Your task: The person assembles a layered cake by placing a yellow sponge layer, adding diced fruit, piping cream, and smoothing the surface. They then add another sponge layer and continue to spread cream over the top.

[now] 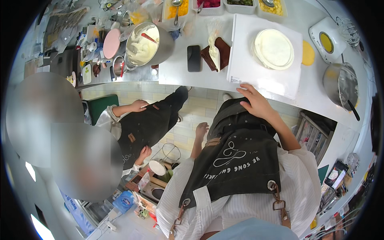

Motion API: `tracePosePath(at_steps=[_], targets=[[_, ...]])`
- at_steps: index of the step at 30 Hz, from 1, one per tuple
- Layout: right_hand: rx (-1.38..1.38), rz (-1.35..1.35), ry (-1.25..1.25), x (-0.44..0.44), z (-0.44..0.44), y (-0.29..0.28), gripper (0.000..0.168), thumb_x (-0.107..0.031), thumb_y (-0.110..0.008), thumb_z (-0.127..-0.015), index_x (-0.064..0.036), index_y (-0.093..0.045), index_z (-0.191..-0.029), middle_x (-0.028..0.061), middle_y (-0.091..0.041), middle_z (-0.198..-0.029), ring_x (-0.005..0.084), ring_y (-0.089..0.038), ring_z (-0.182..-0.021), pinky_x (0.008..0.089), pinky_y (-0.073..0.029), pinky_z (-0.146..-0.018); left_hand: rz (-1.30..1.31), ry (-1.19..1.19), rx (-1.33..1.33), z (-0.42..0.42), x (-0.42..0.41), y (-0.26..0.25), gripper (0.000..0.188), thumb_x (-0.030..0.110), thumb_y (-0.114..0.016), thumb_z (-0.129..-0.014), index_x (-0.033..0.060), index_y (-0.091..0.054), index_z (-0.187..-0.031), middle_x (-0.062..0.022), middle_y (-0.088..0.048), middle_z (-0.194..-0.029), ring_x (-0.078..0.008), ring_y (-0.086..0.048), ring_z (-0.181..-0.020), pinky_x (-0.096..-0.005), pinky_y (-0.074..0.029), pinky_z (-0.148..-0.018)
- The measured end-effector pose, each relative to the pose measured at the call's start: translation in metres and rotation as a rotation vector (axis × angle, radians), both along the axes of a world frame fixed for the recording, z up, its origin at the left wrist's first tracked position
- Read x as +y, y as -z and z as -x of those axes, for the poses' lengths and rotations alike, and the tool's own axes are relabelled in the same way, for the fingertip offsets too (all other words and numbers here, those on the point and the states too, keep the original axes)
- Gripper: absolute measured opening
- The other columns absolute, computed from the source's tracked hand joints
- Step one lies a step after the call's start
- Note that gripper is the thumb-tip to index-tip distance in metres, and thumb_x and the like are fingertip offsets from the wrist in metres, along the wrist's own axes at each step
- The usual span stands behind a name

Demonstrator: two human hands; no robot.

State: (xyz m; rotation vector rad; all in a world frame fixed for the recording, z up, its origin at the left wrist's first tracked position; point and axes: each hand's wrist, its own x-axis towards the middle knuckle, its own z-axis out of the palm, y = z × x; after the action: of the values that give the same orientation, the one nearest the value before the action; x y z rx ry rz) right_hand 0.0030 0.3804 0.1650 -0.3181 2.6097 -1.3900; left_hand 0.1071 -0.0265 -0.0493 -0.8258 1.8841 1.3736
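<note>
My right hand [254,100] hangs at the table's front edge with its fingers apart, just below a large white board [267,81]. It holds nothing. My left hand [202,129] is down beside my dark apron, fingers loosely bent, with nothing seen in it. On the board stands a round white cream-covered cake [274,49]. To the board's left a filled piping bag [214,54] lies across a dark brown cloth [223,48], beside a black phone [193,58]. A metal mixing bowl [164,45] holds white cream and a red-handled tool.
Tubs of cut yellow [272,8] and deep pink fruit [208,3] line the back. A kitchen scale [325,40], a whisk [348,31] and a cream-smeared metal bowl [336,84] stand right. A co-worker in a dark apron [147,126] sits or stands at the left, near a green chair [103,108].
</note>
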Motion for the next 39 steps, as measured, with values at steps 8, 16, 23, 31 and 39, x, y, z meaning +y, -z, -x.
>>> tracePosePath(at_steps=[8, 16, 23, 31, 39], targets=[[-0.035, 0.022, -0.006, -0.001, -0.003, 0.004, 0.047, -0.012, -0.066, -0.084, -0.006, -0.052, -0.129, 0.0136, -0.040, -0.140, 0.0290, -0.058, -0.107, 0.0382, -0.049, -0.089, -0.063, 0.014, 0.051, 0.015, 0.034, -0.010, 0.026, 0.021, -0.055, -0.095, 0.0044, -0.061, -0.114, -0.0076, -0.066, -0.097, -0.0123, -0.062, -0.075, -0.0274, -0.050, -0.069], [-0.068, -0.009, 0.030, 0.001, -0.009, 0.001, 0.045, -0.011, -0.066, -0.084, -0.006, -0.054, -0.127, 0.0134, -0.041, -0.140, 0.0309, -0.057, -0.109, 0.0388, -0.048, -0.091, 0.004, 0.036, -0.067, 0.003, 0.021, -0.011, 0.030, 0.019, -0.055, -0.095, -0.0003, -0.060, -0.118, -0.0104, -0.068, -0.103, -0.0182, -0.064, -0.092, -0.0303, -0.050, -0.083], [-0.162, -0.049, 0.040, 0.008, -0.021, 0.014, 0.046, -0.010, -0.065, -0.084, -0.006, -0.054, -0.128, 0.0135, -0.043, -0.139, 0.0323, -0.056, -0.111, 0.0389, -0.048, -0.092, -0.048, -0.024, -0.084, -0.027, 0.007, -0.006, 0.027, 0.023, -0.054, -0.096, 0.0064, -0.061, -0.116, -0.0040, -0.067, -0.098, -0.0113, -0.062, -0.078, -0.0259, -0.049, -0.070], [-0.332, -0.321, 0.108, 0.030, -0.063, 0.061, 0.050, -0.011, -0.067, -0.081, -0.004, -0.052, -0.128, 0.0204, -0.046, -0.136, 0.0405, -0.053, -0.115, 0.0438, -0.047, -0.096, 0.062, 0.122, -0.118, -0.034, 0.032, -0.047, 0.026, 0.019, -0.050, -0.098, 0.0028, -0.060, -0.116, -0.0078, -0.067, -0.099, -0.0145, -0.063, -0.083, -0.0282, -0.051, -0.073], [-0.373, -0.286, 0.199, 0.032, -0.089, 0.082, 0.047, -0.018, -0.066, -0.082, -0.002, -0.054, -0.125, 0.0253, -0.050, -0.130, 0.0420, -0.051, -0.119, 0.0443, -0.044, -0.101, 0.122, 0.210, -0.103, -0.054, -0.014, 0.002, 0.038, 0.031, -0.050, -0.094, 0.0013, -0.063, -0.114, -0.0100, -0.069, -0.101, -0.0189, -0.065, -0.085, -0.0329, -0.050, -0.074]])
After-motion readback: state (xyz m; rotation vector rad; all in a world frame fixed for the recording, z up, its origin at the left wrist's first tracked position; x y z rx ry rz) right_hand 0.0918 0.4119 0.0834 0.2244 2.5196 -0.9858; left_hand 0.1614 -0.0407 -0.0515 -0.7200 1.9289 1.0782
